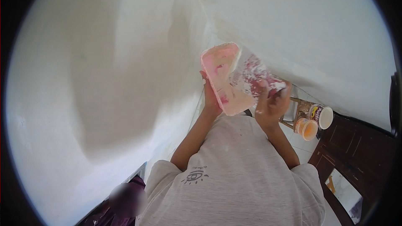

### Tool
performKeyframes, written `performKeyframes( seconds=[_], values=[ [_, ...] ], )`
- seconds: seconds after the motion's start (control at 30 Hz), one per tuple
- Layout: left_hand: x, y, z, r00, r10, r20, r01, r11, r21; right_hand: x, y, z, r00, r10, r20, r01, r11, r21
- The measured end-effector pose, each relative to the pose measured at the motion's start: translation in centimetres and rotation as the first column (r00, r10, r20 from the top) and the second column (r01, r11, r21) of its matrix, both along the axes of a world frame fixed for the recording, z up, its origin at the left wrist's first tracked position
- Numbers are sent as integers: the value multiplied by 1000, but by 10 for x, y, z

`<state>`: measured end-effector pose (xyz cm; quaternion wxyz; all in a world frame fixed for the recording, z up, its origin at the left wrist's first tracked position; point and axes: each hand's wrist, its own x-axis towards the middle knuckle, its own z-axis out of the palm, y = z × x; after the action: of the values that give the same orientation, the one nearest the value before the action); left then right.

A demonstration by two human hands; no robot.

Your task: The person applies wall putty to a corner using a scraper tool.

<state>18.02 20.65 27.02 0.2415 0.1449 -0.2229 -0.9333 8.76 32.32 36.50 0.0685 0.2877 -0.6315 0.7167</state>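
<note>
My left hand [211, 97] is wrapped around the near left side of a pink rectangular tub [220, 69] and holds it tilted in front of my chest. Pale, creamy paste coats the tub's inside. In my right hand [274, 102] is a wide, flat spreader [253, 73], reddish and smeared with white paste, its edge at the tub's right side. Motion blurs the spreader and the right fingers. Whether its edge touches the tub's rim, I cannot tell.
Two white walls [268, 12] meet in a corner ahead of me. To the right, an orange-stained bucket [309, 129] and a white bucket [325, 118] stand by a wooden stool [298, 111]. Dark wooden furniture [351, 142] is beyond them. Dark purple cloth [134, 186] shows at lower left.
</note>
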Motion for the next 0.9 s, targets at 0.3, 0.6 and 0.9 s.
performKeyframes(
  seconds=[0.3,0.6,0.9],
  values=[
    [-5,3,-12,1000,17,-17,-16,1000,19,-40,5,-29,899,192,394,-240,968,76],
    [5,7,-22,958,235,165,-239,971,2,-67,-16,-71,254,583,772,-240,811,-533],
    [46,4,-80,817,427,387,-482,874,54,-152,-199,-287,-74,566,821,15,824,-566]
  ],
)
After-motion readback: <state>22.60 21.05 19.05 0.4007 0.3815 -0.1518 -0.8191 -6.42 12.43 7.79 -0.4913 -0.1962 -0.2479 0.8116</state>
